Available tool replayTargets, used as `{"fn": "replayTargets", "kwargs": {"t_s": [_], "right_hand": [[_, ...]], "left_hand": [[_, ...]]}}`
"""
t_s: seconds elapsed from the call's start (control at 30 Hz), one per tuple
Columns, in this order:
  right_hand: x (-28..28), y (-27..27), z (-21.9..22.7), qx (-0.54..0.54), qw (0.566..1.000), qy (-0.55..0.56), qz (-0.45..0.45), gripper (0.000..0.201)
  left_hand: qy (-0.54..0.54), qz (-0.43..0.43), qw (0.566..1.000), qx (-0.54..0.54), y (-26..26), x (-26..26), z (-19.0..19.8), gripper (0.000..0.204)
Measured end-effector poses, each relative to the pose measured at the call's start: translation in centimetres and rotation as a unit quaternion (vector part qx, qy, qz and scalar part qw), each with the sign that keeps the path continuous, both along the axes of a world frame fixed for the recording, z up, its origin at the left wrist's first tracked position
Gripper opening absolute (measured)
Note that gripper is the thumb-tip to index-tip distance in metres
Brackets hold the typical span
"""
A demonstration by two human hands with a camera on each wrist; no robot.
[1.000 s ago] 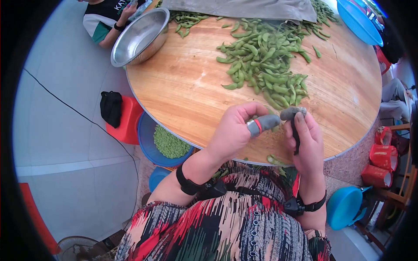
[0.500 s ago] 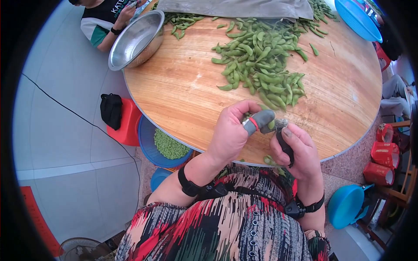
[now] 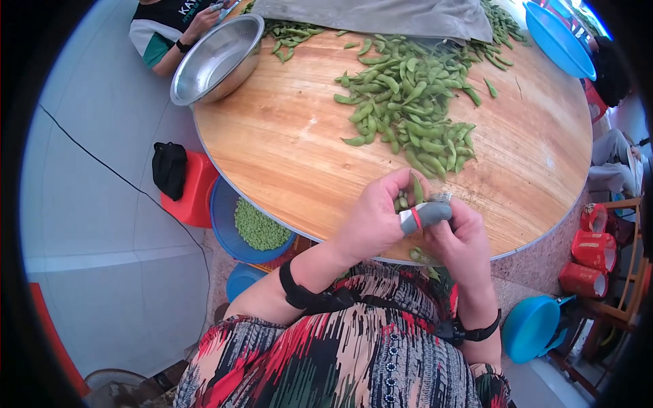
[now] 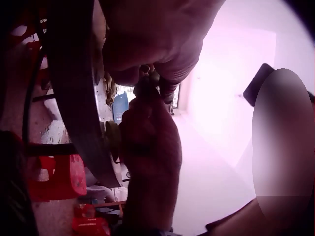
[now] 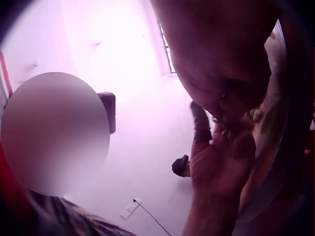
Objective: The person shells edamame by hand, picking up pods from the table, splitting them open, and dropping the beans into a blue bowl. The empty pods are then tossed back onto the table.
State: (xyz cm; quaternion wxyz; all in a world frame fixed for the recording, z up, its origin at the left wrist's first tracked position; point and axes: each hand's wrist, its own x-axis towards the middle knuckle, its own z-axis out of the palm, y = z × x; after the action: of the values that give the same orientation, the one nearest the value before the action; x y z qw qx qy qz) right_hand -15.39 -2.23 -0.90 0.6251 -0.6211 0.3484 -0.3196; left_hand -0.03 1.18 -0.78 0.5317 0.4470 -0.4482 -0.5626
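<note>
My left hand [image 3: 381, 212] has a grey thumb cover [image 3: 432, 214] tied with a red band, and its curled fingers hold green pods [image 3: 417, 189]. Against its thumb tip is my right hand [image 3: 465, 238], fingers bent in, with a grey speckled cover [image 3: 441, 198] on one finger. What the right fingertips pinch is hidden. Both hands are over the near edge of the round wooden table [image 3: 272, 149], below a heap of green pods [image 3: 425, 102]. In the right wrist view the left hand [image 5: 221, 162] shows its palm; the left wrist view is dark.
A metal bowl [image 3: 218, 60] stands at the table's left edge, a grey cloth [image 3: 381, 17] at the back, a blue basket [image 3: 559, 41] at the back right. Below left, a blue basin [image 3: 221, 224] holds shelled beans [image 3: 260, 228] beside a red stool [image 3: 194, 194]. Another person [image 3: 163, 34] sits back left.
My right hand has moved left and down, closer to the left hand. The left thumb has swung across toward the right fingers, and the pods in the left hand show more.
</note>
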Motion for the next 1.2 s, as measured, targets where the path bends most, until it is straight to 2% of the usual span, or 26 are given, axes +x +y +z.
{"fn": "replayTargets", "kwargs": {"t_s": [0.07,0.1,0.13,0.17,0.23,0.3,0.33,0.37,0.4,0.53,0.6,0.63,0.67,0.7,0.73,0.8,0.83,0.87,0.97,1.0,1.03,1.07,1.1,1.13,1.17,1.2], "right_hand": [[0.0,-0.1,1.2,0.025,1.000,0.015,-0.007,0.010],[-0.1,-0.4,1.7,0.155,0.987,-0.046,-0.010,0.010],[-0.3,-0.6,1.9,0.282,0.954,-0.105,-0.012,0.011],[-0.5,-0.7,2.0,0.310,0.940,-0.141,0.007,0.011],[-1.0,-1.0,2.2,0.282,0.953,-0.107,0.041,0.012],[-0.8,-1.3,2.2,0.253,0.962,-0.073,0.072,0.014],[-0.5,-1.4,2.1,0.119,0.993,0.000,-0.002,0.015],[-0.2,-1.5,2.1,-0.019,0.994,0.072,-0.076,0.017],[0.0,-1.5,2.7,-0.020,0.994,0.074,-0.077,0.017],[0.5,-1.1,3.8,-0.008,0.996,0.087,-0.003,0.022],[0.5,-1.0,4.1,0.079,0.995,0.063,0.020,0.016],[0.6,-0.9,4.0,0.079,0.995,0.064,0.022,0.016],[0.6,-0.8,3.7,0.192,0.981,-0.021,0.035,0.012],[0.6,-0.6,3.4,0.301,0.947,-0.106,0.046,0.009],[0.8,-0.5,2.9,0.301,0.947,-0.105,0.047,0.009],[1.4,0.1,1.3,0.461,0.824,-0.305,0.123,0.008],[1.5,0.3,0.9,0.488,0.807,-0.315,0.106,0.009],[1.6,0.4,0.7,0.488,0.807,-0.314,0.106,0.009],[2.0,0.7,1.0,0.472,0.811,-0.324,0.116,0.010],[2.3,0.9,1.7,0.443,0.835,-0.312,0.097,0.009],[2.5,1.1,2.2,0.412,0.857,-0.299,0.078,0.008],[2.6,1.1,2.4,0.413,0.858,-0.297,0.078,0.008],[2.7,0.9,2.5,0.367,0.893,-0.249,0.072,0.010],[2.9,0.7,2.6,0.318,0.924,-0.199,0.067,0.012],[2.9,0.1,2.9,0.319,0.924,-0.198,0.070,0.012],[2.7,-1.0,3.3,0.131,0.952,-0.108,0.253,0.013]], "left_hand": [[0.082,0.011,0.994,0.072,0.2,-0.3,0.3,0.017],[0.044,0.037,0.998,0.016,-0.1,-0.4,0.0,0.019],[0.046,0.039,0.998,0.015,0.0,-0.3,-0.1,0.019],[0.080,0.027,0.996,0.021,0.0,0.0,0.2,0.023],[0.115,0.018,0.993,0.027,0.1,0.9,0.3,0.028],[0.149,-0.055,0.986,0.050,0.2,2.1,0.1,0.039],[0.150,-0.055,0.986,0.050,0.1,2.1,0.3,0.039],[-0.016,-0.024,0.999,-0.028,0.1,2.1,0.8,0.042],[-0.181,0.007,0.978,-0.106,0.2,2.1,1.3,0.044],[-0.247,0.032,0.961,-0.123,0.9,2.2,2.6,0.048],[-0.255,0.021,0.960,-0.113,1.2,2.7,3.2,0.054],[-0.255,0.023,0.960,-0.112,1.2,2.9,3.2,0.054],[-0.262,0.002,0.951,-0.166,1.2,3.2,3.1,0.052],[-0.269,-0.020,0.937,-0.220,1.1,3.5,2.9,0.049],[-0.268,-0.019,0.938,-0.220,1.0,4.0,2.5,0.049],[-0.251,-0.094,0.895,-0.356,0.9,4.8,1.7,0.041],[-0.212,-0.081,0.910,-0.347,1.0,4.6,1.8,0.023],[-0.212,-0.081,0.910,-0.346,1.1,4.5,1.6,0.023],[-0.064,-0.064,0.967,-0.236,1.6,4.3,0.6,0.012],[-0.064,-0.063,0.968,-0.236,2.1,4.2,0.7,0.012],[0.094,-0.082,0.985,-0.120,2.7,4.1,1.1,0.013],[0.249,-0.099,0.963,0.001,3.2,4.1,1.4,0.015],[0.250,-0.098,0.963,0.000,3.4,4.3,1.8,0.015],[0.198,-0.063,0.978,0.021,3.8,4.6,2.2,0.017],[0.145,-0.026,0.988,0.043,4.2,5.1,2.5,0.019],[0.016,0.065,0.998,0.023,5.0,6.2,3.0,0.018]]}}
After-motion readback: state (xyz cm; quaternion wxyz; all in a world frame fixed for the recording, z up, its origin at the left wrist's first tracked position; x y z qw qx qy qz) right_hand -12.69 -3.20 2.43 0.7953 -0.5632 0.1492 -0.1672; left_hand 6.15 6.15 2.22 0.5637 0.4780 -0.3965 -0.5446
